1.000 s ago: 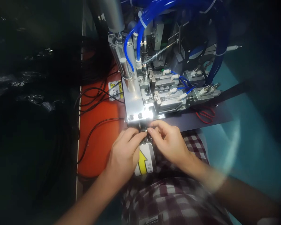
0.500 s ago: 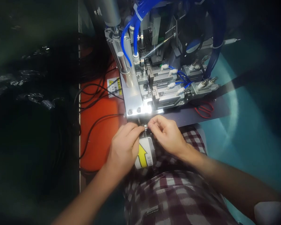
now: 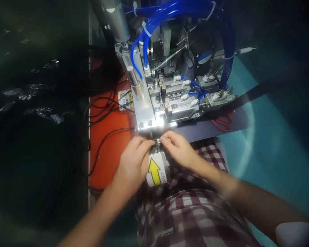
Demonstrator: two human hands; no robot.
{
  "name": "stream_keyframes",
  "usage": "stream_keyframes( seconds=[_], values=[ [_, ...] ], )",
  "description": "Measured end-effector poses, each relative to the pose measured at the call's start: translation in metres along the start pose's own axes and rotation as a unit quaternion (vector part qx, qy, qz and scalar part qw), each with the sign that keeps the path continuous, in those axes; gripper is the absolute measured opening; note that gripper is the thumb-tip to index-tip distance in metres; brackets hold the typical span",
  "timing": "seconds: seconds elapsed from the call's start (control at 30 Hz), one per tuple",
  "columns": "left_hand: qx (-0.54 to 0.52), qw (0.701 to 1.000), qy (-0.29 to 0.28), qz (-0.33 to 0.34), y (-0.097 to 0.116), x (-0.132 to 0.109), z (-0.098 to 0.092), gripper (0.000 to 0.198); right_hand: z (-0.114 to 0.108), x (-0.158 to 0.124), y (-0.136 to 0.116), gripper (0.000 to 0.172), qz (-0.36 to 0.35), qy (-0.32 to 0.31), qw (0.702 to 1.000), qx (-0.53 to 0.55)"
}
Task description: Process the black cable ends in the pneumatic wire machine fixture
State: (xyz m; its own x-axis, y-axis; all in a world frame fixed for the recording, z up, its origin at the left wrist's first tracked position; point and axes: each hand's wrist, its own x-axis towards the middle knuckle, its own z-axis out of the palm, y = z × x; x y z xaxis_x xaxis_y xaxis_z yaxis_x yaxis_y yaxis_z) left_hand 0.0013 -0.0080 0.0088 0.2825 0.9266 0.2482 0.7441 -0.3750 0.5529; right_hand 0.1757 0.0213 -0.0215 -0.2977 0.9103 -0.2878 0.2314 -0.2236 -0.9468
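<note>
At the front of a metal pneumatic machine (image 3: 146, 113), my two hands meet over a narrow track above a white label with a yellow arrow (image 3: 155, 171). My left hand (image 3: 135, 156) comes from the left, thumb and fingertips pinched at the track. From the right, my right hand (image 3: 179, 147) pinches with thumb and forefinger close to the left fingertips. A small shiny metallic piece (image 3: 158, 140) shows between the fingertips. It is too small to name, and I cannot tell which hand grips it.
Blue air hoses (image 3: 180, 10) arch over the machine. Black cables (image 3: 105, 137) run across the orange base (image 3: 108, 161) at left, beside a warning label (image 3: 126, 100). A red wire loop (image 3: 222, 123) lies on the dark plate at right. Checkered cloth (image 3: 190, 209) covers my lap.
My right fingertips have lowered slightly and come level with the left ones at the small metallic piece. The view has shifted a little, with more of the blue hoses showing.
</note>
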Motion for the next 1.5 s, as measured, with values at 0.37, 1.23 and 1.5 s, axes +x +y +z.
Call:
stream_keyframes(
  seconds=[0.37,1.23,1.5],
  values=[
    [0.120,0.987,-0.018,0.102,-0.014,0.000,-0.004,0.031,0.009,-0.002,0.002,0.021,-0.045,0.038,0.996,0.072],
    [0.090,0.990,-0.101,-0.031,-0.023,-0.029,-0.044,0.028,0.007,0.008,0.002,0.031,0.016,-0.008,0.978,0.209],
    [0.410,0.892,-0.107,0.158,-0.021,-0.008,-0.040,0.031,0.006,0.003,0.001,0.027,0.003,0.022,0.986,0.165]
  ],
)
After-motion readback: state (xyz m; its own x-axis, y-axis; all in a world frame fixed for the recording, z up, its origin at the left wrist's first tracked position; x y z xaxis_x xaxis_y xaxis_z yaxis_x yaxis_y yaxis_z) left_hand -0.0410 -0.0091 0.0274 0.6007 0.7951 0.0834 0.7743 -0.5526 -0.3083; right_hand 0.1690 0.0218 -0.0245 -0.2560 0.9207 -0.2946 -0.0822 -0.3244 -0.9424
